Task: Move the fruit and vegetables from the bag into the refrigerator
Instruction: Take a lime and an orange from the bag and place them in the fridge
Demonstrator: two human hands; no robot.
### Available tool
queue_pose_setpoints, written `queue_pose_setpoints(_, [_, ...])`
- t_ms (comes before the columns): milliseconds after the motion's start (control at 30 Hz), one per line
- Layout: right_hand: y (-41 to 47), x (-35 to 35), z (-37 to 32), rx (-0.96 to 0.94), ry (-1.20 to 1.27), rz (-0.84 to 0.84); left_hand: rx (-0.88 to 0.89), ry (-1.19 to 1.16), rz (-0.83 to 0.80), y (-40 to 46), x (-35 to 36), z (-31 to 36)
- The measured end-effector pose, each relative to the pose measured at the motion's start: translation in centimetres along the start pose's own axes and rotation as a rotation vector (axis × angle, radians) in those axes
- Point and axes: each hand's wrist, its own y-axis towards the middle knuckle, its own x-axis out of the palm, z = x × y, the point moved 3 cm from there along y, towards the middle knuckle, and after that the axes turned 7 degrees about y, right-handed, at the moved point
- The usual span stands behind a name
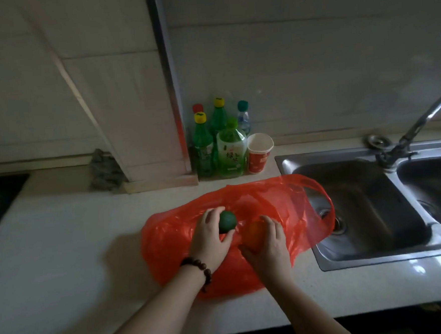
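Two bare arms reach up from the bottom of the frame.
The left hand (209, 239), with beads on its wrist, curls its fingers round something. The right hand (268, 244) seems to cup something too, but it is blurry.

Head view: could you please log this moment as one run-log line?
left hand: grips green fruit | right hand: grips orange fruit | red bag: on counter beside sink

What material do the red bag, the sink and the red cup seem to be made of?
Red bag: thin plastic film, glossy and see-through, since the sink edge shows through it.
Sink: likely stainless steel, brushed grey with bright reflections.
Red cup: probably paper, matte, with a white inside and a thin rolled rim.
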Motion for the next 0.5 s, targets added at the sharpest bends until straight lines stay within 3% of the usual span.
queue_pose_setpoints(267, [0.2,1.1,-8.8,-0.169,0.085,-0.012,0.012,0.05,0.276,-1.4,-9.1,-2.4])
queue_pose_setpoints(500, [-5.3,8.9,-18.4,-0.301,0.121,-0.167,-0.113,0.083,0.47,-8.8,-19.9,-10.3])
